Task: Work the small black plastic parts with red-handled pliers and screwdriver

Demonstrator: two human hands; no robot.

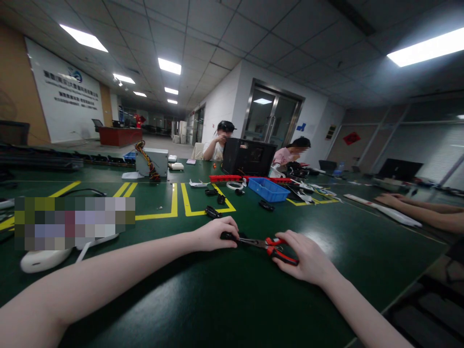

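Note:
My right hand (302,256) is closed round the red and black handles of a pair of long-nose pliers (271,246). The pliers' jaws point left and meet a small black part (229,236), which my left hand (215,234) pinches between thumb and fingers. What kind of part it is does not show, as my fingers cover some of it. Both hands are just above the green table (174,299). Beyond them lie several small black pieces, among them one (212,211) by the yellow tape and another (266,206) further right.
A blue tray (268,191) stands past my hands, near a black computer case (250,158). A power supply (154,163) with bundled wires is at the back left. Two people sit opposite. Another person's hands (387,200) rest near a white keyboard (384,210) on the right.

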